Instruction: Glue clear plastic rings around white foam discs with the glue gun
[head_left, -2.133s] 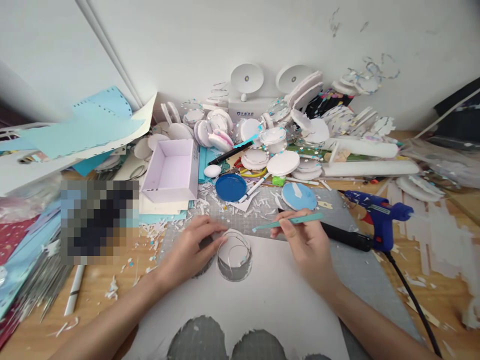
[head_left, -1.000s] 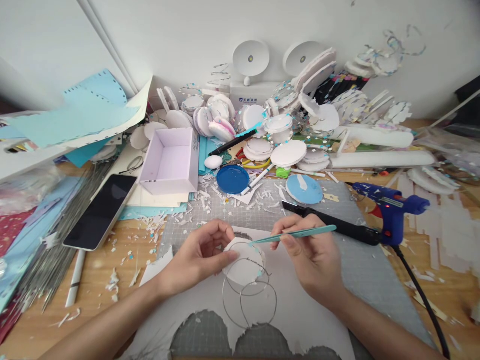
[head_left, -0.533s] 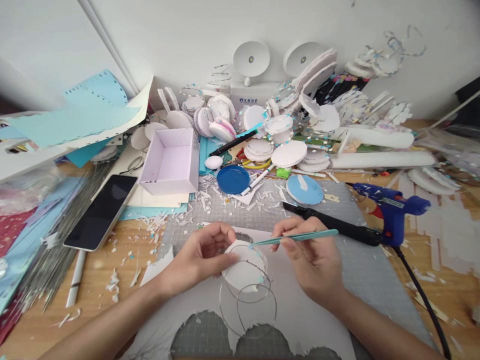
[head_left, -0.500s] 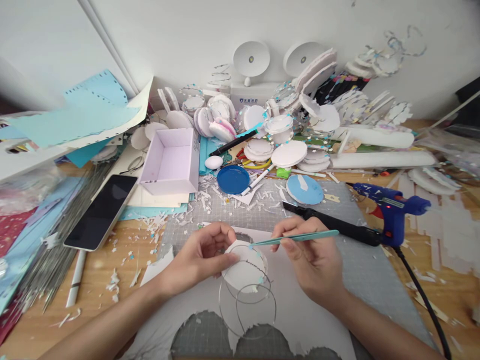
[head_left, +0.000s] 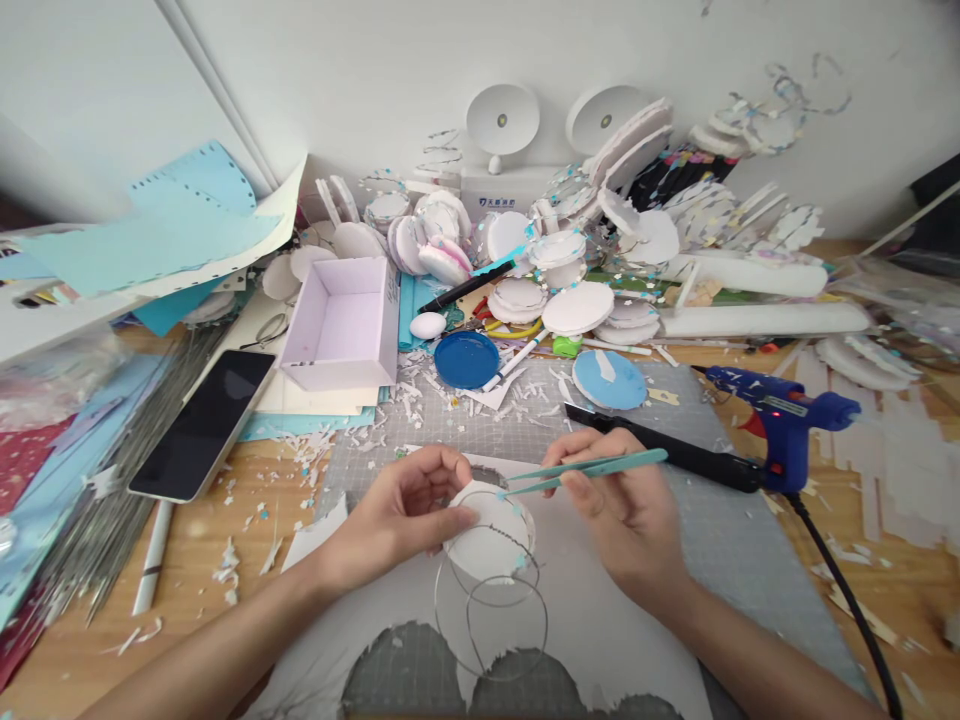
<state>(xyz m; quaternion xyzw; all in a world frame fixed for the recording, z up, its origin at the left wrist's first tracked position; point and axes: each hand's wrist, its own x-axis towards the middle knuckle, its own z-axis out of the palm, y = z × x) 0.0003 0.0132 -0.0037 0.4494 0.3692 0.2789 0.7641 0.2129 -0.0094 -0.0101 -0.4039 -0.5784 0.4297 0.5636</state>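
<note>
A white disc [head_left: 484,552] sits above the white sheet [head_left: 585,620], its round face turned upward and pale-blue specks along its right edge. Wire rings [head_left: 546,612] loop over its face and hang past its near edge. The left hand [head_left: 401,515] pinches the disc's left edge between thumb and fingers. The right hand [head_left: 622,510] grips teal tweezers [head_left: 592,466], their long axis running crosswise and rising slightly to the right; the parted tips point left, at a speck on the disc's far rim.

The sheet, with rounded cut-outs, lies on a gray cutting mat [head_left: 742,560]. Beyond are a blue lid [head_left: 466,362], a light-blue disc [head_left: 611,385] and a black-handled knife [head_left: 675,455]; the blue glue gun [head_left: 787,430] points its nozzle left. Left on the wooden worktop [head_left: 187,585], a phone [head_left: 206,420] lies dark-screened. Dark handwriting on the lilac box [head_left: 341,320] is illegible. The lamp base [head_left: 469,182] bears a small blue emblem and Chinese characters, too small to read surely.
</note>
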